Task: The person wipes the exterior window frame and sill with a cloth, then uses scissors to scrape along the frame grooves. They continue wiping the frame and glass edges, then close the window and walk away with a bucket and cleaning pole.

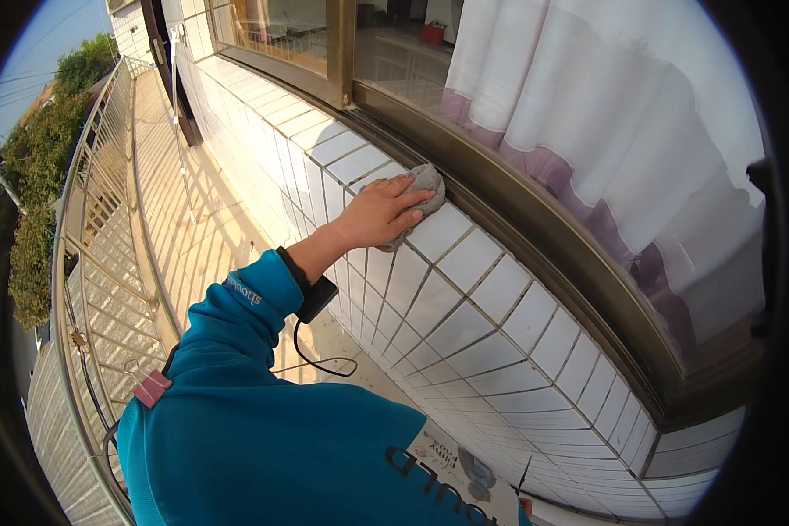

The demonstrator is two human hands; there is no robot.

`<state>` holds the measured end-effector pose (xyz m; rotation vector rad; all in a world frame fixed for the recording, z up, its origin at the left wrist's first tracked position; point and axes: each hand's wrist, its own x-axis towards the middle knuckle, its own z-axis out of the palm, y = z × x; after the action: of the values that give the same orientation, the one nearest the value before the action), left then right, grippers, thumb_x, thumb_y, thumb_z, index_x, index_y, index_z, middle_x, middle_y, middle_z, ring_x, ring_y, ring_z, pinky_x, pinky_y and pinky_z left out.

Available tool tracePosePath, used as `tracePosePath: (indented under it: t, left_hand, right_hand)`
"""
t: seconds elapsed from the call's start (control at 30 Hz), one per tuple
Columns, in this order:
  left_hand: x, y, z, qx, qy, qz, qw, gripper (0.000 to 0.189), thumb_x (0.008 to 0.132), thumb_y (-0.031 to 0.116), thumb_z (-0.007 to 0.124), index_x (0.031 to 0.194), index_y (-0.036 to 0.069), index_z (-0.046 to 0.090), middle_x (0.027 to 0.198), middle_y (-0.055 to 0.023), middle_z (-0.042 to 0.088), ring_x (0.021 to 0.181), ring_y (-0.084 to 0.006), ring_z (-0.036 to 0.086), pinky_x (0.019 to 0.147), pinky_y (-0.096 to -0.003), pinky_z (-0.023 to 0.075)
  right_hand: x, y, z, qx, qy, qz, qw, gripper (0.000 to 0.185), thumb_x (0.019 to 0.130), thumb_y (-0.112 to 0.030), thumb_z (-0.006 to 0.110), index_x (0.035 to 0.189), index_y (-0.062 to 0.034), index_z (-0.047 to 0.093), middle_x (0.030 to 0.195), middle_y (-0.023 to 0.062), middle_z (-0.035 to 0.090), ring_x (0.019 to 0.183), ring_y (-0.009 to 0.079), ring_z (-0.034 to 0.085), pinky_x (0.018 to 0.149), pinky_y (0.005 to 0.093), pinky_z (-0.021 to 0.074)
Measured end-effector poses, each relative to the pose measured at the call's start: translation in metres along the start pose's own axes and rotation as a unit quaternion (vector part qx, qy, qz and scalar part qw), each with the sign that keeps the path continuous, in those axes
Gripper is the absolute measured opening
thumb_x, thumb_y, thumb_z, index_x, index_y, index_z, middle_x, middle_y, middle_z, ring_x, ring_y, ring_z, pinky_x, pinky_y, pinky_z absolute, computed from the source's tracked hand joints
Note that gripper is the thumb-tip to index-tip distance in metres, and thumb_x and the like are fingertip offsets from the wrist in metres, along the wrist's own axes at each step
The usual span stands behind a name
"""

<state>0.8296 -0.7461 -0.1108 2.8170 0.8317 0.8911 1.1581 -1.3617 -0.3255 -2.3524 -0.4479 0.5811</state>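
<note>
My left hand (384, 214) presses a grey cloth (427, 187) onto the white tiled window ledge (470, 260). The fingers are spread over the cloth, which is bunched beneath the palm and touches the outer edge of the brown metal window frame (500, 177). Part of the cloth also hangs over the ledge's front edge. A black device (318, 301) with a cable sits at my left wrist, below the blue sleeve (250, 289). My right hand is out of view; a small reddish patch at the bottom edge is too little to identify.
Behind the glass hangs a white curtain (565, 85) with a purple hem. A metal railing (79, 217) runs along the left of the tiled balcony floor (217, 217). A thin white pole (181, 138) stands near the dark door edge (171, 79). A pink binder clip (152, 388) grips my clothing.
</note>
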Motion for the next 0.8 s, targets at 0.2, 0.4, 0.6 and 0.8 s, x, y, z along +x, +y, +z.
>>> tracePosePath:
  t: [0.2, 0.4, 0.6, 0.8]
  left_hand:
    - [0.011, 0.143, 0.039, -0.093, -0.059, 0.100, 0.989, 0.043, 0.092, 0.031, 0.042, 0.132, 0.014, 0.042, 0.130, -0.0265, 0.039, 0.123, -0.0411, 0.035, 0.103, -0.0446, 0.0268]
    - [0.031, 0.279, 0.086, -0.107, -0.110, 0.179, 0.972, 0.047, 0.093, 0.035, 0.038, 0.135, 0.013, 0.036, 0.134, -0.0257, 0.035, 0.125, -0.0417, 0.031, 0.104, -0.0460, 0.0238]
    - [0.049, 0.399, 0.131, -0.132, -0.180, 0.251, 0.942, 0.053, 0.094, 0.039, 0.035, 0.140, 0.014, 0.027, 0.140, -0.0257, 0.026, 0.130, -0.0413, 0.024, 0.106, -0.0461, 0.0201]
    - [0.067, 0.498, 0.161, -0.149, -0.231, 0.292, 0.916, 0.060, 0.091, 0.046, 0.035, 0.140, 0.014, 0.027, 0.142, -0.0245, 0.023, 0.133, -0.0399, 0.018, 0.108, -0.0452, 0.0158]
  right_hand:
    - [-0.027, 0.023, 0.005, 0.160, 0.037, -0.050, 0.985, 0.010, 0.083, -0.009, 0.055, 0.080, -0.0033, 0.048, 0.059, 0.0034, 0.051, 0.049, 0.0090, 0.047, 0.043, 0.0242, 0.0354]
    - [-0.069, 0.025, -0.023, 0.187, 0.058, 0.039, 0.980, 0.011, 0.081, -0.010, 0.059, 0.082, -0.0028, 0.050, 0.059, 0.0018, 0.054, 0.048, 0.0071, 0.048, 0.041, 0.0221, 0.0352]
    - [-0.095, 0.056, -0.036, 0.201, 0.104, 0.071, 0.971, 0.013, 0.079, -0.010, 0.062, 0.082, -0.0032, 0.051, 0.058, 0.0027, 0.055, 0.047, 0.0077, 0.048, 0.041, 0.0221, 0.0360]
    - [-0.114, 0.088, -0.042, 0.227, 0.125, 0.104, 0.960, 0.013, 0.079, -0.009, 0.061, 0.080, -0.0022, 0.050, 0.056, 0.0027, 0.054, 0.046, 0.0077, 0.047, 0.039, 0.0226, 0.0347]
